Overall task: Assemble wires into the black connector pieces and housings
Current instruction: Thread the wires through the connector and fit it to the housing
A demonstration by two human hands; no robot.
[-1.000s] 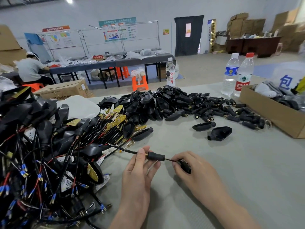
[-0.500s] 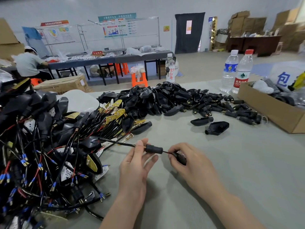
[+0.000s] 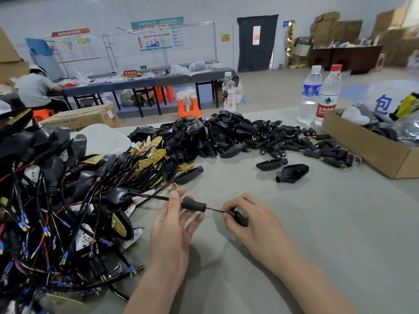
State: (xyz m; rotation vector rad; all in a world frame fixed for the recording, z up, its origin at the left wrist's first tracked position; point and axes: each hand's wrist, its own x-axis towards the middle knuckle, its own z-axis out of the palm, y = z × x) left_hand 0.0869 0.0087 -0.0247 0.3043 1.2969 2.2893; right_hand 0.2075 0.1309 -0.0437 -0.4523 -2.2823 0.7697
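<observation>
- Little has shifted: black sleeve (image 3: 194, 204) sits threaded on the wire (image 3: 145, 196), near the front edge of the table (image 3: 317, 245).
- Left hand (image 3: 172, 227) pinches the wire taut; right hand (image 3: 251, 220), fingers curled, grips the connector piece (image 3: 238, 217), probably to seat the leads.

The black sleeve (image 3: 194, 205) has slid slightly away from the connector piece (image 3: 238, 217), baring red wire (image 3: 214, 209) between them.

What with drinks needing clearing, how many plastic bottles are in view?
3. Blue-label bottle and red-label bottle together beside the cardboard box; red-lettered bottle behind the black housing pile. Others may be hidden.
</observation>
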